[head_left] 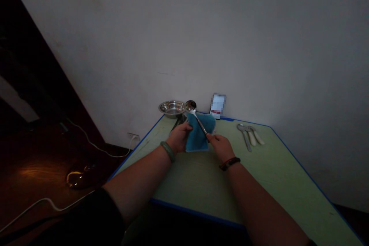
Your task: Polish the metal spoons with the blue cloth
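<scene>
My left hand [180,137] grips a blue cloth [196,138] by its left side, the thumb lying on top. Across the cloth lies a shiny metal spoon [199,120], its round bowl pointing up and away to the left. The lower end of its handle is pinched in my right hand [221,147]. Both hands are above the green table [198,184]. Just behind the left hand, more metal utensils [179,120] show in part; their kind is hidden.
A metal bowl [172,108] stands at the table's far left corner. A phone [218,105] leans against the wall at the back. Several utensils [250,135], spoons among them, lie on the right. A white cable [98,152] runs along the floor at left.
</scene>
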Motion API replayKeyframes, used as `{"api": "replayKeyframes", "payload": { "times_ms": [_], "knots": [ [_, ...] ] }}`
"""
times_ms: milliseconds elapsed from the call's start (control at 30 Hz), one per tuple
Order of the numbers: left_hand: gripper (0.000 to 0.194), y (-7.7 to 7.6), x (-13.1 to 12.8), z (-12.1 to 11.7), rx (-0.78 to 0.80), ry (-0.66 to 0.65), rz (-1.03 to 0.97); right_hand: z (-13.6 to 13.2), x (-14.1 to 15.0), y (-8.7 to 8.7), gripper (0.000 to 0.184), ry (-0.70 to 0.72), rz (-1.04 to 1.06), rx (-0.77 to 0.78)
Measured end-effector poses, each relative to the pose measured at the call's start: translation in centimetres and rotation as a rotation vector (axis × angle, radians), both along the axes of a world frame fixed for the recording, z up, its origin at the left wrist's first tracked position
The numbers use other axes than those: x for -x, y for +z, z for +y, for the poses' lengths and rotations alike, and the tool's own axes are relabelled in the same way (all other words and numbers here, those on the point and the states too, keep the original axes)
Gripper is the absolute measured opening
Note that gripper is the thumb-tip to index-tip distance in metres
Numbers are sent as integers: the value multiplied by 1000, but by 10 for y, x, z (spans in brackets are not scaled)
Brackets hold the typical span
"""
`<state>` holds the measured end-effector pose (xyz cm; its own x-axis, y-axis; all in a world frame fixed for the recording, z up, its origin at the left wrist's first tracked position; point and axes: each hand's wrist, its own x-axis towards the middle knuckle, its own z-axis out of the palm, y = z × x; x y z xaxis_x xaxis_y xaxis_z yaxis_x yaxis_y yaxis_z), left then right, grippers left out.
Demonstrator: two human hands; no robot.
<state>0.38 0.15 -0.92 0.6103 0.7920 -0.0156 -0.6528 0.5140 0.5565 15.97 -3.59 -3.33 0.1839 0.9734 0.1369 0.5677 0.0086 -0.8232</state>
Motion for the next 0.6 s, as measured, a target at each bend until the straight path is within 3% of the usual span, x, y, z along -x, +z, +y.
{"api": "replayKeyframes", "payload": {
  "times_ms": [333, 500, 600],
  "knots": [
    [51, 0, 7, -1, -96, 69, 125, -3, 3, 3, 47, 46, 60, -26],
    [37, 1, 12, 2, -66, -39, -24, -2, 3, 2, 47, 40, 77, -38],
    [40, 1, 11, 4, -44, -32, -69, -3, 4, 3, 45, 33, 74, -28]
  ]
}}
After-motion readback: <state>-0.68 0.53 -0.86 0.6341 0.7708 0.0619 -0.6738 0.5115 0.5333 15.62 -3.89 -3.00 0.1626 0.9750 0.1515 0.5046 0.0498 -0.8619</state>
